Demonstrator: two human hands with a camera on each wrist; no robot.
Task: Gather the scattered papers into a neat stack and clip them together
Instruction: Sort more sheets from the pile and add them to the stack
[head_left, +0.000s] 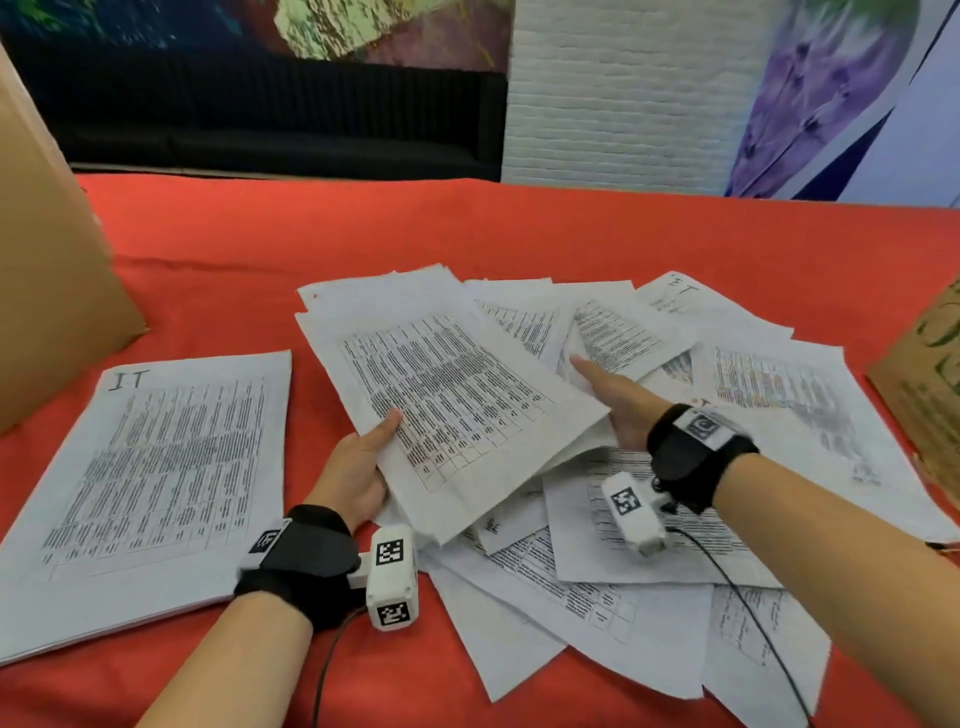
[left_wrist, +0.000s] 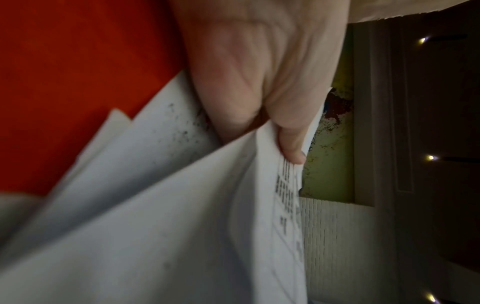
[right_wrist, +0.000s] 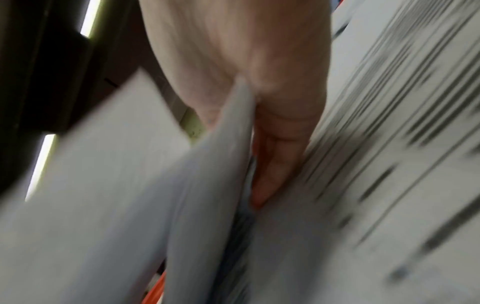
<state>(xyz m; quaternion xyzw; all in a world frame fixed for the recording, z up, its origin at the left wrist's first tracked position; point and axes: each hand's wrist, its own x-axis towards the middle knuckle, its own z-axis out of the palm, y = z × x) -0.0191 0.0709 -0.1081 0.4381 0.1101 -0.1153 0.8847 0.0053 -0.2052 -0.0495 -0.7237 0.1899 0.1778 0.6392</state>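
Observation:
A bundle of printed sheets (head_left: 447, 395) is lifted at a slant over the red table (head_left: 519, 228). My left hand (head_left: 363, 462) grips its near left edge, thumb on top; in the left wrist view the thumb (left_wrist: 291, 144) pinches the bundle (left_wrist: 182, 226). My right hand (head_left: 618, 405) takes the bundle's right corner, thumb above and the other fingers hidden beneath. In the blurred right wrist view, straight fingers (right_wrist: 278, 156) lie under a sheet (right_wrist: 155, 185) that runs into the thumb's web. Scattered papers (head_left: 675, 545) lie beneath and to the right. No clip is in sight.
A squared stack marked "IT" (head_left: 156, 467) lies at the left. Behind it stands a tall cardboard box (head_left: 47, 234), and another box (head_left: 924, 374) stands at the right edge. Bare red cloth stretches behind the papers.

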